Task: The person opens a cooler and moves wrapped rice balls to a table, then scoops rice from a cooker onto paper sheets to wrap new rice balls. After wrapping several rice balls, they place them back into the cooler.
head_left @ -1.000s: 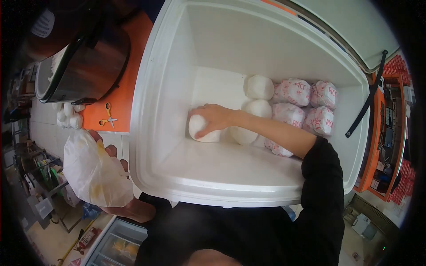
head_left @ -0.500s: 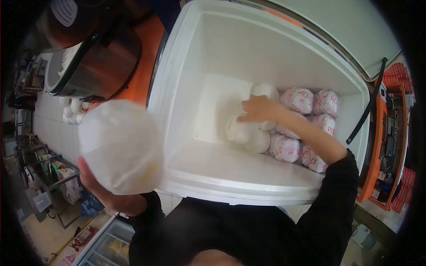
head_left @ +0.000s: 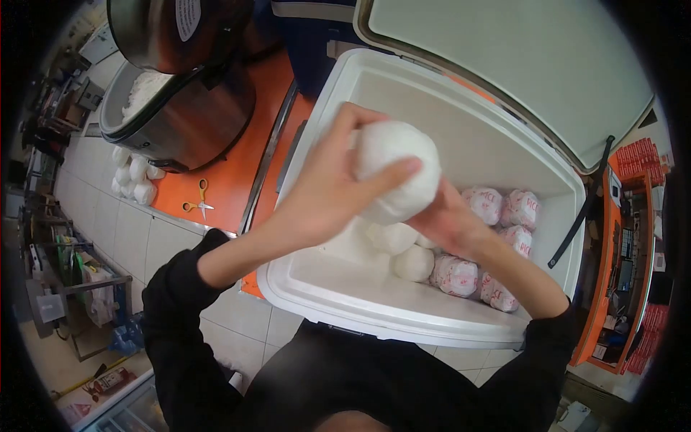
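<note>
1. we are holding a white bundle (head_left: 397,167) up above the open foam cooler (head_left: 374,317), over its near-left part and clear of everything lying inside.
2. our left hand (head_left: 324,196) is wrapping round the bundle from the left, with the thumb lying across its front; this grip is clenched on the bundle.
3. our right hand (head_left: 448,225) is pressing against the bundle's lower right side. its fingers are hiding behind the bundle, so we cannot tell whether this grip is closing on it or only steadying it.
4. inside the cooler, two plain white bundles (head_left: 412,263) are sitting just below our hands, touching each other.
5. to their right, printed packets (head_left: 458,276) with red lettering are lying packed together along the cooler's right side.
6. the cooler lid (head_left: 518,65) is standing open behind the box, and a black strap (head_left: 576,223) is running down the right wall.
7. on the orange surface (head_left: 234,169) to the left, a rice cooker (head_left: 188,126) is standing open with white rice showing inside.
8. orange-handled scissors (head_left: 199,204) are lying in front of the rice cooker, near the edge of the surface.
9. more small white balls (head_left: 135,180) are clustering just beside the rice cooker's left side.
</note>
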`<state>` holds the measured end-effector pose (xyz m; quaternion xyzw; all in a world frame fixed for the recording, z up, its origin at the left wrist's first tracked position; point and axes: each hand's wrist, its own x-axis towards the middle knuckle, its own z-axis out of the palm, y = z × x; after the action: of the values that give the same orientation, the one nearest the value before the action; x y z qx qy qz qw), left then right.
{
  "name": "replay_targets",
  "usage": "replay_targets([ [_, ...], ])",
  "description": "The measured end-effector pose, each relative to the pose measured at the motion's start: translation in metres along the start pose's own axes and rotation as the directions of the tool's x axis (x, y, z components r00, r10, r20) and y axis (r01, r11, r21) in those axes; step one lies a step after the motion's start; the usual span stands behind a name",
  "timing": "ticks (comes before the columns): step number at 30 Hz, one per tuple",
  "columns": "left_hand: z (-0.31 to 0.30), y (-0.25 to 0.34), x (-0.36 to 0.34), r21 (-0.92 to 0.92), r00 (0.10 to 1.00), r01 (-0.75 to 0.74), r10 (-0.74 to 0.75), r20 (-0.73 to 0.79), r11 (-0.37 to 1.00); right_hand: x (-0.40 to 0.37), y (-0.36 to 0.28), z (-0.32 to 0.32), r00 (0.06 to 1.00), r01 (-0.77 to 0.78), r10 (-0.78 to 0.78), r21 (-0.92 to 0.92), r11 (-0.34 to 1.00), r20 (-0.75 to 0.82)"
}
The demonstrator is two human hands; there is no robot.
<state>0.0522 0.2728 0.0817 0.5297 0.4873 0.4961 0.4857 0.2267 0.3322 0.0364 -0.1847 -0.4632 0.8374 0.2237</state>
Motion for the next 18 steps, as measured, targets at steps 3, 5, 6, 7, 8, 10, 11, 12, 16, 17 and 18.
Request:
replay_targets([
  [3, 0.008, -0.007, 0.003, 0.317, 0.996, -0.091, 0.092, 0.012, 0.944, 0.005, 0.006, -0.002, 0.938, -0.181, 0.227, 0.189, 0.965, -0.261],
  [5, -0.001, 0.004, -0.003, 0.624, 0.944, -0.273, 0.327, 0.029, 0.733, 0.021, 0.015, -0.024, 0.913, -0.319, 0.327, 0.072, 0.945, -0.243],
  [6, -0.008, 0.010, -0.009, 0.748, 0.900, -0.332, 0.431, 0.068, 0.575, 0.032, 0.024, -0.038, 0.895, -0.384, 0.376, 0.012, 0.923, -0.239],
  [7, -0.014, 0.013, -0.020, 0.696, 0.883, -0.353, 0.468, 0.028, 0.625, 0.045, 0.040, -0.052, 0.856, -0.445, 0.410, -0.045, 0.894, -0.315],
  [8, -0.020, 0.014, -0.034, 0.641, 0.865, -0.377, 0.501, -0.013, 0.669, 0.060, 0.063, -0.067, 0.811, -0.505, 0.434, -0.096, 0.858, -0.392],
  [10, -0.029, -0.002, -0.060, 0.519, 0.718, -0.492, 0.663, -0.213, 0.699, 0.087, 0.109, -0.088, 0.726, -0.567, 0.403, -0.152, 0.810, -0.558],
  [11, -0.032, -0.012, -0.074, 0.549, 0.650, -0.442, 0.675, -0.349, 0.709, 0.102, 0.132, -0.092, 0.682, -0.571, 0.354, -0.164, 0.804, -0.640],
  [12, -0.035, -0.025, -0.089, 0.571, 0.565, -0.388, 0.676, -0.473, 0.724, 0.113, 0.148, -0.096, 0.631, -0.577, 0.302, -0.173, 0.798, -0.715],
  [16, -0.056, -0.097, -0.150, 0.379, 0.618, 0.219, 0.172, -0.767, 0.899, 0.121, 0.179, -0.097, 0.589, -0.526, 0.027, -0.357, 0.772, -0.808],
  [17, -0.058, -0.121, -0.167, 0.336, 0.667, 0.357, 0.014, -0.745, 0.872, 0.123, 0.174, -0.098, 0.552, -0.657, -0.007, -0.440, 0.612, -0.834],
  [18, -0.061, -0.150, -0.188, 0.302, 0.688, 0.490, -0.151, -0.710, 0.818, 0.123, 0.172, -0.100, 0.521, -0.763, -0.047, -0.490, 0.423, -0.852],
])
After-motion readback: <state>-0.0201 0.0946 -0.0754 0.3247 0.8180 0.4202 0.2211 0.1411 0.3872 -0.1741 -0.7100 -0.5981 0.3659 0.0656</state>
